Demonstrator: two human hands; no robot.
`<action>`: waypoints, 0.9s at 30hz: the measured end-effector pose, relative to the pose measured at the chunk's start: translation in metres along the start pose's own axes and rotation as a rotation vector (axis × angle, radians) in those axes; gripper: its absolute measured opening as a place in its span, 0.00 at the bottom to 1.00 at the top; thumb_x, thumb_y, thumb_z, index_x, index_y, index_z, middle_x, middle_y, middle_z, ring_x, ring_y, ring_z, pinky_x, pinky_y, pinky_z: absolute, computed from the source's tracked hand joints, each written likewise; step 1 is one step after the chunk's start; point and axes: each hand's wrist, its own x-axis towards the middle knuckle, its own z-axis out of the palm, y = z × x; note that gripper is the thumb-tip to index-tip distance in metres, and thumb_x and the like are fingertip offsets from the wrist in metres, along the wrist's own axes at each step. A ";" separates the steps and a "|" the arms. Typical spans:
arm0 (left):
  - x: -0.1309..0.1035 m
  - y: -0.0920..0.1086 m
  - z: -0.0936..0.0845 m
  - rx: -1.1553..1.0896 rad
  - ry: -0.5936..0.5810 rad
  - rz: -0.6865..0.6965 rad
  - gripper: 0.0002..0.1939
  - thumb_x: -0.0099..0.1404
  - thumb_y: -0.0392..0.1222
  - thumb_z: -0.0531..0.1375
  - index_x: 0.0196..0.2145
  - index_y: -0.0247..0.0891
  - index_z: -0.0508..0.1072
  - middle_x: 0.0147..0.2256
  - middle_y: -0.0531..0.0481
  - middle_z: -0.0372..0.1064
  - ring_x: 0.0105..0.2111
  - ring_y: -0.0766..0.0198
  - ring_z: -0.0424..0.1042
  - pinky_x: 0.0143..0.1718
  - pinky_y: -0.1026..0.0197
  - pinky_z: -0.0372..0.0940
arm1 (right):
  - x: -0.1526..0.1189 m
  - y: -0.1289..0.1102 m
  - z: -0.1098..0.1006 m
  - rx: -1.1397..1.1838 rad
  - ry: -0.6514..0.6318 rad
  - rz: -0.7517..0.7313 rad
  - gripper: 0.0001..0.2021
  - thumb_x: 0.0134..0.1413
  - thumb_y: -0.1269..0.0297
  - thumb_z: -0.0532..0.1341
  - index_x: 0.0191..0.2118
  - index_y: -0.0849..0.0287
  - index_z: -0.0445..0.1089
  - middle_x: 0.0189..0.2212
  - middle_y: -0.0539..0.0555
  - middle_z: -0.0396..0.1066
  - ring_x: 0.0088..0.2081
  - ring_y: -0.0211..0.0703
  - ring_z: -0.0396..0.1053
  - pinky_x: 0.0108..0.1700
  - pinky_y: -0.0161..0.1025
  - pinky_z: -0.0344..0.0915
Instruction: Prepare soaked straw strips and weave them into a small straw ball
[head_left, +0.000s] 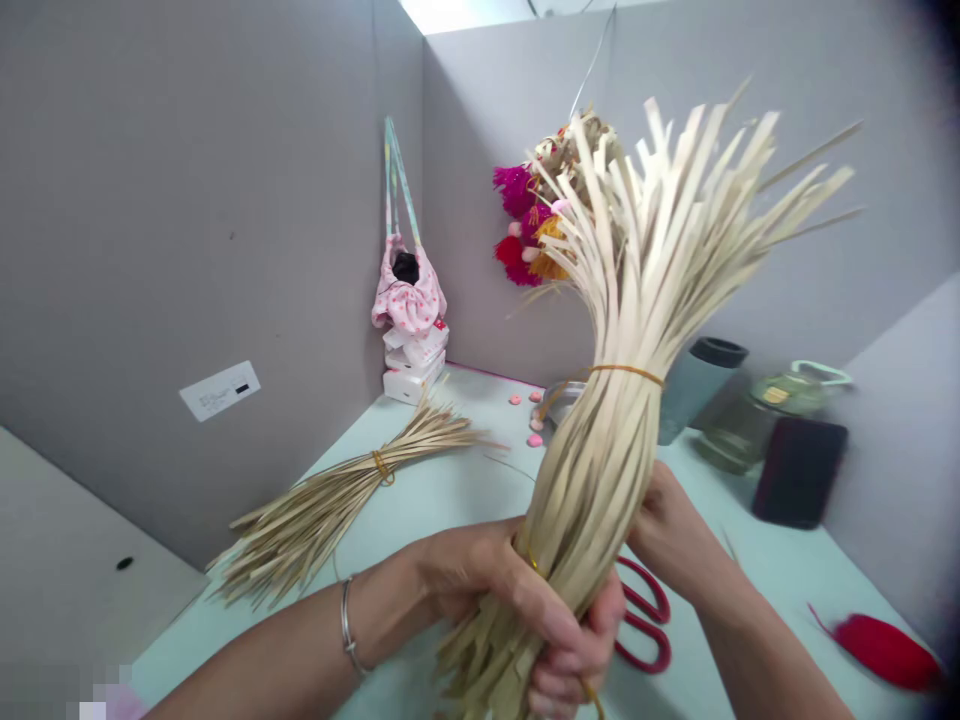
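A thick bundle of pale straw strips [600, 460] stands tilted in front of me, its upper ends fanned out. An orange tie rings it in the upper half, and a bit of similar tie shows near my grip. My left hand [547, 610] wraps around the lower part of the bundle, fingers closed on it. Behind the bundle's right side is my right hand [660, 510], its fingers hidden by the strips. Red-handled scissors [656, 645] lie on the table below, partly covered by my left hand and the bundle.
Another tied straw bundle [352, 480] lies on the table [420, 500] at left. Pink pieces [535, 440] sit near a metal bowl [562, 400]. A tumbler [697, 390], green bottle [742, 430], phone [801, 472] and red yarn [885, 650] are at right. Tassels [517, 190] hang behind.
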 end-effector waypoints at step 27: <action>-0.013 0.033 -0.003 1.035 0.804 0.140 0.03 0.54 0.34 0.59 0.28 0.36 0.66 0.25 0.57 0.61 0.27 0.69 0.58 0.27 0.65 0.55 | -0.036 -0.047 0.044 -0.577 -0.186 -0.438 0.09 0.67 0.72 0.51 0.34 0.56 0.63 0.29 0.50 0.66 0.29 0.38 0.63 0.30 0.37 0.59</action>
